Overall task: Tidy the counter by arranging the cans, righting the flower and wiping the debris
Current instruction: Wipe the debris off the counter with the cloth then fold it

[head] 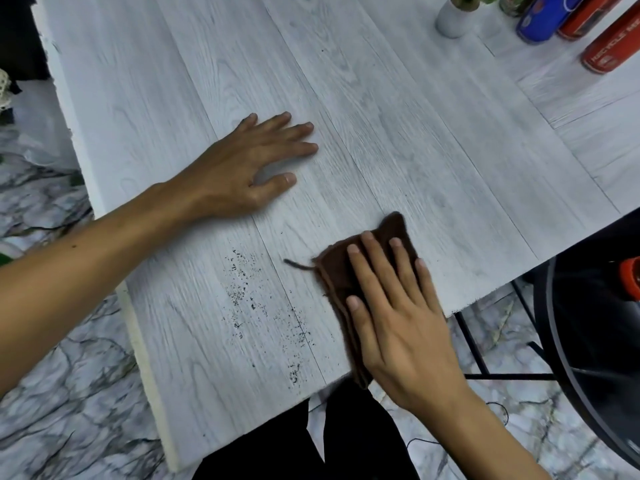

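Wiping step. The right hand (398, 317) lies flat on a folded brown cloth (334, 278), fingers straight and spread. It presses the cloth down and pinches nothing. The cloth sits on the counter (381, 116) near its front edge, with a loose thread sticking out to the left.

The left hand (242, 168) is palm down on bare counter farther back, fingers relaxed, holding nothing. It probably braces.

The debris (242, 292) is dark specks directly left of the cloth, apart from it with bare counter between. The patch is a loose band whose long axis runs from farther back on the left toward the front edge on the right, so its near end is closest to the cloth. The right hand is the nearer one and already has the cloth. My call is that the next stroke goes leftward across the band.

At the far right corner stand a blue can (540, 19) and red cans (609, 46), grouped and upright. A white vase (453, 19) stands just left of them. The flower top is cropped, so whether it stands straight is unclear.
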`<state>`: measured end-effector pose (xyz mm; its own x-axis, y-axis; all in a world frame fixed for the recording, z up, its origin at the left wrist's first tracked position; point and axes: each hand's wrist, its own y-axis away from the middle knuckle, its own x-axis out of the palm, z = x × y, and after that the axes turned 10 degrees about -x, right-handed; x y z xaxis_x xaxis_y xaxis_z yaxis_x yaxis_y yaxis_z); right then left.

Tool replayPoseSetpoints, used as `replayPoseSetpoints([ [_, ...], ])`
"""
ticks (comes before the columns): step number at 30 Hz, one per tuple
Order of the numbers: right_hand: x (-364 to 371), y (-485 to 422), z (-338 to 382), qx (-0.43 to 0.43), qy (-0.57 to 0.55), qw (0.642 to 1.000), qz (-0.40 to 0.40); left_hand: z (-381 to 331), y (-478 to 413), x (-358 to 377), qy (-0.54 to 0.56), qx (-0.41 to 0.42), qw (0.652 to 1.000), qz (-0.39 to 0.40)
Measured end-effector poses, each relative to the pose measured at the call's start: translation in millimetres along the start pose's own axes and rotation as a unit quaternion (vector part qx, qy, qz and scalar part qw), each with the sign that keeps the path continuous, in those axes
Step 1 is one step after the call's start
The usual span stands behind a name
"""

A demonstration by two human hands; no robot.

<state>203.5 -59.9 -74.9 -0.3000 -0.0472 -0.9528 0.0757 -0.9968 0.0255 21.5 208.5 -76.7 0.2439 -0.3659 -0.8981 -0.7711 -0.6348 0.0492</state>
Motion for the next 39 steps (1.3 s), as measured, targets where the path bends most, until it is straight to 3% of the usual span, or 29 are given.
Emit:
replayPoseSetpoints([
  [6,-8.8,0.6,-27.7,0.123,-0.026,0.992,-0.029,1.8,9.6,0.5,-0.006,-0.004,1.000,-0.003],
  [12,-13.5,-49.4,-35.4,0.127,-0.022,0.991,-0.038,10.7,19.3,-4.0,-0.014,-0.020,1.000,-0.010],
  [26,8.2,-109.0,35.1,-0.014,-0.019,1.000,-0.008,33.8,35.5,-18.2,-0.002,-0.052,0.998,-0.016],
  [39,26.2,-49.6,82.9,-0.259,-0.012,0.963,0.076,28.1,54.1,-11.2,-0.008,-0.061,0.998,-0.025],
])
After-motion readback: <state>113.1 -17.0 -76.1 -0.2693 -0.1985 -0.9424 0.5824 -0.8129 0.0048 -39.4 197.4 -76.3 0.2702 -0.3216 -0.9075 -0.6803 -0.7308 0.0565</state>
